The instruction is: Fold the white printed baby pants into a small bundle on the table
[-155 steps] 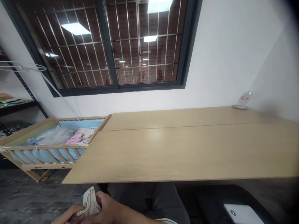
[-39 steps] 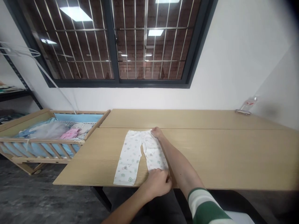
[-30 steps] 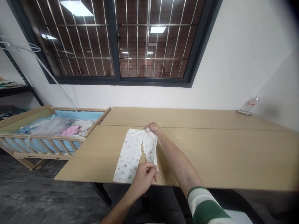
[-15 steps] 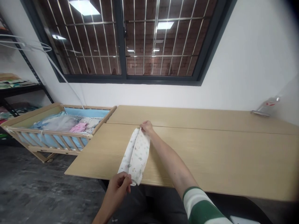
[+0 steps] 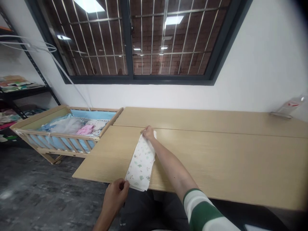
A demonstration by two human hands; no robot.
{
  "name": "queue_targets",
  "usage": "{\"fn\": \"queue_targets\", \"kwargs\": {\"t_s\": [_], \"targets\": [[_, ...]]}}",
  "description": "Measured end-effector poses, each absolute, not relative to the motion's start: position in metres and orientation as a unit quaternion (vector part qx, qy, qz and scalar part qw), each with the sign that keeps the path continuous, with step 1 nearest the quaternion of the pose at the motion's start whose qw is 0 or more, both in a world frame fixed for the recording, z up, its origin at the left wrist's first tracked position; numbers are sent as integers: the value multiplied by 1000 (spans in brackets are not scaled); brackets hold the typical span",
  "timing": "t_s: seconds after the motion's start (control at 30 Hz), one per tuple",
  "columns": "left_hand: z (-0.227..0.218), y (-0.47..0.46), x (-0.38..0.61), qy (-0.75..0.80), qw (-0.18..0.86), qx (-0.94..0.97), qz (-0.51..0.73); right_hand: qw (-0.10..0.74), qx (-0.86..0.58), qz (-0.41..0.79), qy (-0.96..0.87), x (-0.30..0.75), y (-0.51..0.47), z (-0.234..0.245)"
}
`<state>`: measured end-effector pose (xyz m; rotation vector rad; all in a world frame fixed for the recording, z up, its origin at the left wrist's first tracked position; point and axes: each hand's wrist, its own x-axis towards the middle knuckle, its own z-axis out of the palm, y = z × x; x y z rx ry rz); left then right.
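A white cloth with a small green and brown print lies folded into a long, narrow strip. Its near end reaches the front edge of the wooden table. My right hand pinches the far left corner of the cloth, and a bit of its far end shows past the fingers. At the near left corner, my left hand has thumb and forefinger closed on the cloth's edge. The layers lie nearly flat, with some loose edges showing along the right side and the near end.
Left of the table stands a wooden crib with blue lining, netting and pink and white fabrics. Behind it, a black shelf holds folded cloths. A clear plastic package lies at the table's far right, below a barred window.
The left flap of the cloth has been folded over to the right, so one printed face is on top. My left hand has shifted left and my right hand slightly left.
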<state>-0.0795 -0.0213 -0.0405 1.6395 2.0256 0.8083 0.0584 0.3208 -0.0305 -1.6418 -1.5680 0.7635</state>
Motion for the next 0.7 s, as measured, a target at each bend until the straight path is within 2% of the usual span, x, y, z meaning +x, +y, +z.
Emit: {"fn": "queue_targets", "kwargs": {"t_s": [0.1,0.17,0.23,0.33,0.4,0.7], "targets": [[-37,-28,-83,773,93,596,197,372,-616,284,-633,63,312,-31],[-34,-31,-85,748,6,632,201,376,-591,277,-658,69,303,-29],[-35,-32,-87,647,-37,722,240,374,-557,272,-690,77,291,-27],[-45,-28,-87,466,-22,847,256,364,-505,269,-735,88,271,-26],[-56,-23,-85,406,-18,875,263,357,-474,260,-762,97,260,-25],[-80,4,-52,397,-33,854,335,350,-469,233,-777,134,241,-14]]}}
